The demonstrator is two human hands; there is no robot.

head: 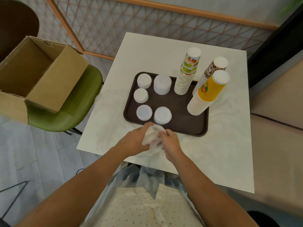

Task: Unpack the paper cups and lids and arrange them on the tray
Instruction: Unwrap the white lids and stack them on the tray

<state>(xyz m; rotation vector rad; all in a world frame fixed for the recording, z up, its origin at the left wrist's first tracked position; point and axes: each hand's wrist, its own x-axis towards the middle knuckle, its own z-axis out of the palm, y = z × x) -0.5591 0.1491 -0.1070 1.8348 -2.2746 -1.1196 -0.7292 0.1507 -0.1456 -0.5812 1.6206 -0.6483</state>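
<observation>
While left hand [135,138] and right hand [169,140] both grip the bagged lid stack [153,131], tray [180,110] lies just beyond, bare patch nearer right hand.

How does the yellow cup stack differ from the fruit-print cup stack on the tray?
The yellow cup stack is yellow with a cartoon figure; the fruit-print cup stack is white with limes and red fruit. The yellow one stands at the tray's right edge, nearer the person; the fruit-print one at its far side. Both are nested, upside down, white bases up.
</observation>
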